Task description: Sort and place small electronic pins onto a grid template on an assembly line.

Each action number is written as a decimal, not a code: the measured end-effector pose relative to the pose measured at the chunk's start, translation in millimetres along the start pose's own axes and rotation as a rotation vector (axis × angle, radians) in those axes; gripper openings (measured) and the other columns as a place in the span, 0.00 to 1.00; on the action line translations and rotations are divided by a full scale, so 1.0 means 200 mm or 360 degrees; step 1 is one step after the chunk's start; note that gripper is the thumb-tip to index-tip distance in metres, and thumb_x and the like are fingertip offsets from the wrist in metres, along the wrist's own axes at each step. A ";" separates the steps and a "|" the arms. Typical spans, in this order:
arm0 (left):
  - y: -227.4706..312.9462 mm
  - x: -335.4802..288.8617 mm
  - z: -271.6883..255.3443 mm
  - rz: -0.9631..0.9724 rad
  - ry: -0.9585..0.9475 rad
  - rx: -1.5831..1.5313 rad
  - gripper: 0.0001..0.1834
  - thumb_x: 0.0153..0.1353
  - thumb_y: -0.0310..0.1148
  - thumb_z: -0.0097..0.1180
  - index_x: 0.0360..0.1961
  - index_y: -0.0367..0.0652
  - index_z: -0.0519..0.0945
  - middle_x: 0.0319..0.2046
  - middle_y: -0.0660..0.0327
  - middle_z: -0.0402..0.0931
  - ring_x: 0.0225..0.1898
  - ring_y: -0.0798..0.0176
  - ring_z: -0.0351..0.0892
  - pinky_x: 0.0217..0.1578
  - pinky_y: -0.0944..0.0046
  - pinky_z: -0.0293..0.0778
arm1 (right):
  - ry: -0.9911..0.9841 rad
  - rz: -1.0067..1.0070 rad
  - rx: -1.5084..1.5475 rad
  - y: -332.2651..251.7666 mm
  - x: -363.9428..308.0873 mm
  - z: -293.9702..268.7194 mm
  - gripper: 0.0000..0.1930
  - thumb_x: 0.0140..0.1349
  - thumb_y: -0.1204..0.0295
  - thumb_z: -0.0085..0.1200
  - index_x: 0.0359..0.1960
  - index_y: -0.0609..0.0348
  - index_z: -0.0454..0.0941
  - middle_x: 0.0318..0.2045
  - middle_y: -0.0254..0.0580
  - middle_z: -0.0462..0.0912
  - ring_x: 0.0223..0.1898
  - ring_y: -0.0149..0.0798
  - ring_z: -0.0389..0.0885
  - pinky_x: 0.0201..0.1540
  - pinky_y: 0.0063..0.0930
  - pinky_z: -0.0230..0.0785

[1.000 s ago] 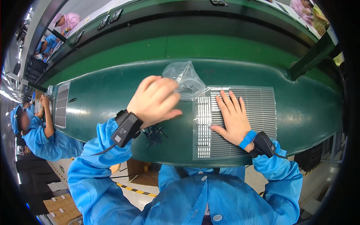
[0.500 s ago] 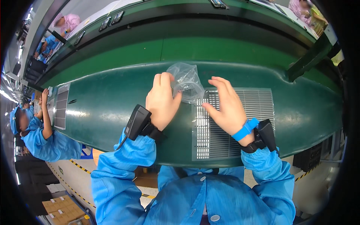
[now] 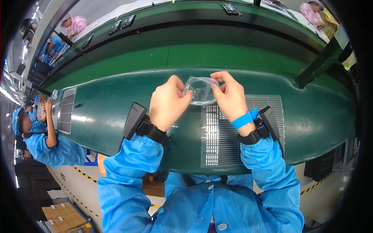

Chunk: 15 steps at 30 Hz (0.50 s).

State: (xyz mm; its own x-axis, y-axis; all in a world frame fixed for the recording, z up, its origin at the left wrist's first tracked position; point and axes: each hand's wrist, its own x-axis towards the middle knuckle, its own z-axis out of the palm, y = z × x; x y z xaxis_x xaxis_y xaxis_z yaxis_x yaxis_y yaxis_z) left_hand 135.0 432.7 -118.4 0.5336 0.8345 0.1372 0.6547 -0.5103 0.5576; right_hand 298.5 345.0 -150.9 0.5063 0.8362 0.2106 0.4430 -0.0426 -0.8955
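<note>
A clear plastic bag [image 3: 201,93] is stretched between my two hands above the green table mat, its mouth spread into a round opening. My left hand [image 3: 168,101] pinches the bag's left edge between thumb and fingers. On the other side, my right hand [image 3: 230,95] grips the right edge the same way. Under and beside my right wrist lies a flat clear sheet [image 3: 268,112] with dark parallel strips. Rows of small silvery pieces [image 3: 212,136] run down its left part. The contents of the bag, if any, cannot be made out.
The green table [image 3: 116,112] curves across the view. Small dark tweezers-like tools [image 3: 79,105] lie at left, near another striped sheet [image 3: 67,110] and a seated co-worker [image 3: 48,132] in blue. Phone-like devices [image 3: 115,27] rest on the far ledge. A dark post [image 3: 320,68] stands at right.
My right hand has moved up and left from above the striped sheet and taken hold of the bag's right edge. The bag's mouth now spreads wider between both hands.
</note>
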 end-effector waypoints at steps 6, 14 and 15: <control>-0.04 -0.03 0.06 0.0008 -0.0059 -0.0531 0.17 0.55 0.31 0.65 0.41 0.32 0.77 0.33 0.56 0.81 0.32 0.64 0.83 0.34 0.63 0.78 | -0.0215 0.0103 0.0490 0.09 -0.01 0.00 0.14 0.60 0.78 0.57 0.48 0.63 0.77 0.42 0.41 0.83 0.35 0.31 0.80 0.39 0.28 0.74; 0.09 -0.04 0.09 0.0040 -0.0547 -0.1866 0.13 0.62 0.27 0.63 0.46 0.37 0.74 0.44 0.63 0.75 0.48 0.72 0.73 0.52 0.68 0.71 | -0.0520 0.0071 0.1071 0.07 -0.01 -0.17 0.17 0.62 0.78 0.59 0.53 0.63 0.72 0.48 0.38 0.79 0.52 0.32 0.77 0.54 0.28 0.72; 0.09 -0.04 0.12 0.0150 -0.0499 -0.1829 0.10 0.63 0.26 0.62 0.43 0.38 0.75 0.44 0.65 0.75 0.48 0.72 0.73 0.52 0.68 0.71 | -0.0556 0.0019 0.1143 0.09 -0.01 -0.19 0.18 0.62 0.78 0.59 0.53 0.63 0.72 0.50 0.39 0.78 0.53 0.32 0.77 0.55 0.29 0.71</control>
State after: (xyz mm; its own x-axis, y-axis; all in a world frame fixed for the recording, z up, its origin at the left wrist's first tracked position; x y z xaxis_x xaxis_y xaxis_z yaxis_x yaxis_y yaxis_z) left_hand 156.1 412.5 -129.6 0.7659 0.6352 0.1000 -0.1708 0.0510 0.9840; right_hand 333.4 322.6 -151.8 0.1942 0.9659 0.1711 -0.2060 0.2107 -0.9556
